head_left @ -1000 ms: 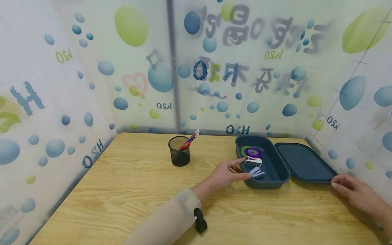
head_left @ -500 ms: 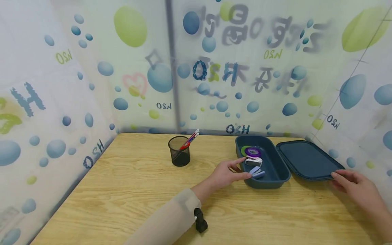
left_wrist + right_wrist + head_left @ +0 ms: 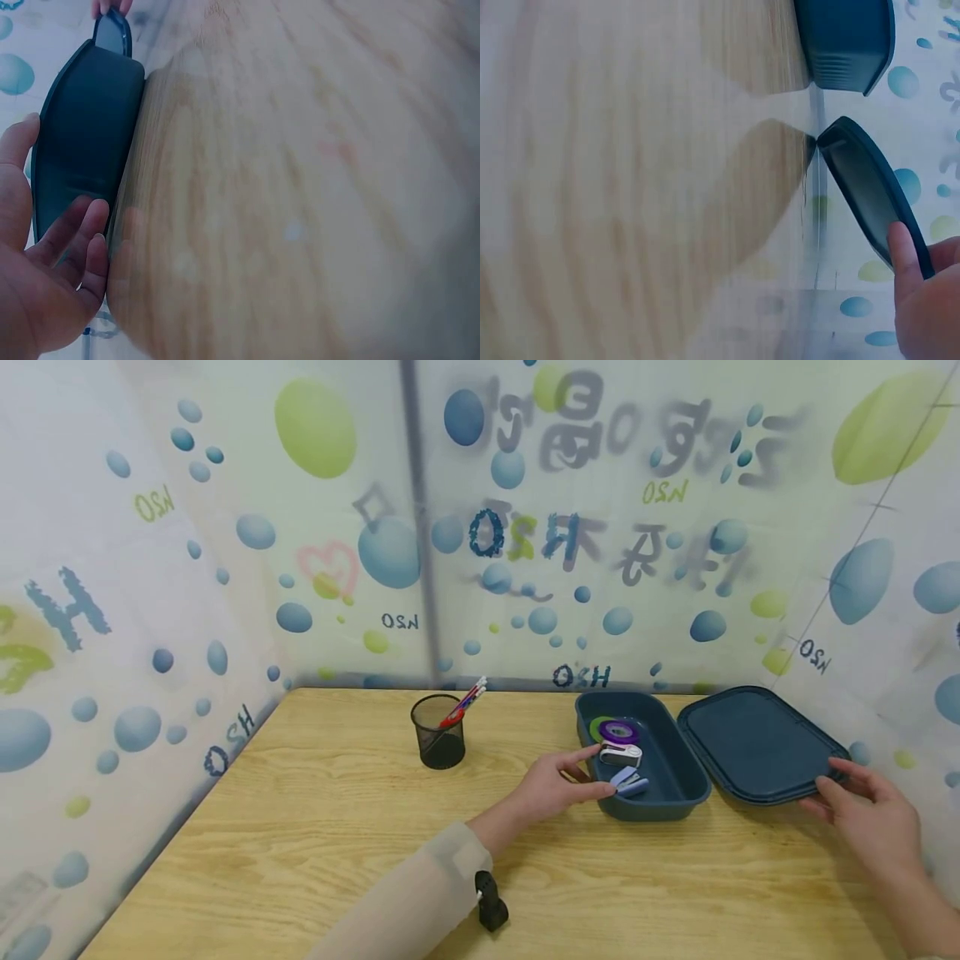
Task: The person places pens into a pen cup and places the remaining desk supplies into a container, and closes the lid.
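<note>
On the right of the table stands a dark blue plastic box (image 3: pixel 675 760). My left hand (image 3: pixel 553 787) holds its left rim, with the thumb near the front; in the left wrist view other fingers (image 3: pixel 94 225) lie by the outer wall. Inside are a purple tape roll (image 3: pixel 618 732), a green ring (image 3: pixel 596 727) partly under it, a small white-and-black item (image 3: pixel 621 754) and a light blue stapler (image 3: pixel 628 782). My right hand (image 3: pixel 873 814) pinches the near right corner of the matching lid (image 3: pixel 761 743). In the right wrist view the lid (image 3: pixel 866 187) tilts up from the tabletop, beside the box.
A black mesh pen holder (image 3: pixel 441 747) with pens and something red stands left of the box. A black strap-like piece (image 3: pixel 491 902) hangs from my left sleeve (image 3: pixel 420 893). Patterned fabric walls (image 3: pixel 360 652) border the wooden table (image 3: pixel 337 827) on its left, back and right.
My right hand has lifted the lid off the tabletop on its right side, turning it and shifting it towards the back. My left hand has stayed on the box.
</note>
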{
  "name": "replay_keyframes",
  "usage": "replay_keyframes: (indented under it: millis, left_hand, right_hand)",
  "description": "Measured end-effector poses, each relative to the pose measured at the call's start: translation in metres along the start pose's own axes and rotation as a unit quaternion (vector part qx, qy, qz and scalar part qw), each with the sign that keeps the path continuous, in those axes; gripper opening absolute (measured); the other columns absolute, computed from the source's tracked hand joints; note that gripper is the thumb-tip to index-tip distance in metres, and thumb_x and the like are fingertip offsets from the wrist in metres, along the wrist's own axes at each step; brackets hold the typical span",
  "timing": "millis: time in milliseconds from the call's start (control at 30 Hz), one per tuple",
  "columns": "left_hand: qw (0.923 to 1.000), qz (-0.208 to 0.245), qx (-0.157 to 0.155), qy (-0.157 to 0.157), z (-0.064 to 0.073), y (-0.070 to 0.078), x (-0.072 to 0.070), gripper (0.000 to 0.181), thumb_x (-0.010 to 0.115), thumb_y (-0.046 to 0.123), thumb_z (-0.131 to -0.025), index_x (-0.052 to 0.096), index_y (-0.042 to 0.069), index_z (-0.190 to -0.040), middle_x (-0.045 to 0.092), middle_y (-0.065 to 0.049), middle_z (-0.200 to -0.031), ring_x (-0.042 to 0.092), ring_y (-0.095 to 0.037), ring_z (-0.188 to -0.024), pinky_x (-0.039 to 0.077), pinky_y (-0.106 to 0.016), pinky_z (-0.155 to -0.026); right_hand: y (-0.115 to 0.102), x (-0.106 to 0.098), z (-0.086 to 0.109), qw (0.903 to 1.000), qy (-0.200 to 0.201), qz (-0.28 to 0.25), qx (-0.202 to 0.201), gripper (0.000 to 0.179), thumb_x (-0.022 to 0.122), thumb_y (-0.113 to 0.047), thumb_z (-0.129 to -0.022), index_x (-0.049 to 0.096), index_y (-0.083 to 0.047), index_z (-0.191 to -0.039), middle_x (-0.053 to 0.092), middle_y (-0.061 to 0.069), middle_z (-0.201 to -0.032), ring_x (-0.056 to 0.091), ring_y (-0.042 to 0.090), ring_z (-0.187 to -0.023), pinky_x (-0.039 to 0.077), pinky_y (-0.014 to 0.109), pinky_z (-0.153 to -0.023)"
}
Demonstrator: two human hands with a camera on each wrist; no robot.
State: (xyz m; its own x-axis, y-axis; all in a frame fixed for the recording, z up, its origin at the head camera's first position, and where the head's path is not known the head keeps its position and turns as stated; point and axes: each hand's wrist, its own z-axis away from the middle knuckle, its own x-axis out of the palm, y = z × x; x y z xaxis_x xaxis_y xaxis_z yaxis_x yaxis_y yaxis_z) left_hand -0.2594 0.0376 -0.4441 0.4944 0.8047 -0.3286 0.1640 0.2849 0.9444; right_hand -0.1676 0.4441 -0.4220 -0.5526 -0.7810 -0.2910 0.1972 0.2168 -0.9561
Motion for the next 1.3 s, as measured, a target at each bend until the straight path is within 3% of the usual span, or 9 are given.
replay_keyframes:
  millis: [133, 367, 533, 767, 1000, 1300]
  left_hand:
    - [1.0, 0.0, -0.001, -0.002, 0.001, 0.001, 0.0, 0.068, 0.085, 0.042, -0.098, 0.059, 0.033, -0.16, 0.072, 0.003, -0.106, 0.064, -0.012, -0.089, 0.054, -0.028, -0.07]
    - [1.0, -0.002, -0.007, 0.004, 0.001, 0.001, 0.001, 0.068, 0.086, 0.042, -0.097, 0.06, 0.033, -0.159, 0.072, 0.003, -0.106, 0.064, -0.013, -0.089, 0.053, -0.028, -0.07]
    - [1.0, -0.002, -0.006, 0.005, 0.001, 0.001, 0.001, 0.068, 0.086, 0.041, -0.097, 0.06, 0.033, -0.16, 0.072, 0.003, -0.106, 0.064, -0.014, -0.088, 0.053, -0.028, -0.07]
    - [0.9999, -0.002, -0.011, 0.008, 0.0, 0.001, 0.001, 0.068, 0.087, 0.042, -0.096, 0.06, 0.034, -0.159, 0.072, 0.002, -0.105, 0.063, -0.015, -0.088, 0.053, -0.028, -0.069]
    - [0.9999, -0.005, -0.012, 0.01, -0.001, 0.001, 0.002, 0.068, 0.087, 0.042, -0.096, 0.061, 0.035, -0.158, 0.071, 0.002, -0.105, 0.061, -0.015, -0.088, 0.051, -0.028, -0.069]
    - [0.9998, -0.002, -0.016, 0.009, -0.001, 0.0, 0.001, 0.068, 0.087, 0.043, -0.096, 0.061, 0.037, -0.158, 0.071, 0.002, -0.106, 0.062, -0.016, -0.088, 0.052, -0.029, -0.069]
  right_hand:
    - [-0.003, 0.003, 0.004, 0.9995, 0.015, -0.027, -0.012, 0.064, 0.056, -0.01, -0.112, 0.04, -0.025, -0.171, 0.045, -0.011, -0.108, 0.068, -0.01, -0.064, 0.06, 0.015, -0.064]
    - [-0.008, 0.008, 0.009, 0.9984, 0.021, -0.035, -0.039, 0.081, 0.06, -0.009, -0.11, 0.021, -0.033, -0.177, 0.043, -0.016, -0.112, 0.065, -0.014, -0.064, 0.059, 0.013, -0.063]
    - [-0.011, 0.01, 0.015, 0.9948, 0.016, -0.086, -0.053, 0.081, 0.063, -0.005, -0.108, 0.026, -0.028, -0.176, 0.043, -0.018, -0.114, 0.067, -0.013, -0.066, 0.058, 0.012, -0.062]
    - [-0.021, 0.014, 0.022, 0.9955, 0.016, -0.073, -0.057, 0.083, 0.066, -0.005, -0.107, 0.028, -0.032, -0.175, 0.043, -0.02, -0.114, 0.065, -0.015, -0.073, 0.059, 0.013, -0.062]
    - [-0.027, 0.019, 0.034, 0.9886, 0.008, -0.122, -0.088, 0.081, 0.068, 0.0, -0.105, 0.036, -0.033, -0.173, 0.045, -0.017, -0.115, 0.067, -0.011, -0.078, 0.058, 0.013, -0.061]
    - [-0.038, 0.022, 0.045, 0.9882, -0.001, -0.079, -0.131, 0.078, 0.066, -0.001, -0.107, 0.037, -0.033, -0.172, 0.045, -0.017, -0.115, 0.067, -0.016, -0.085, 0.058, 0.011, -0.063]
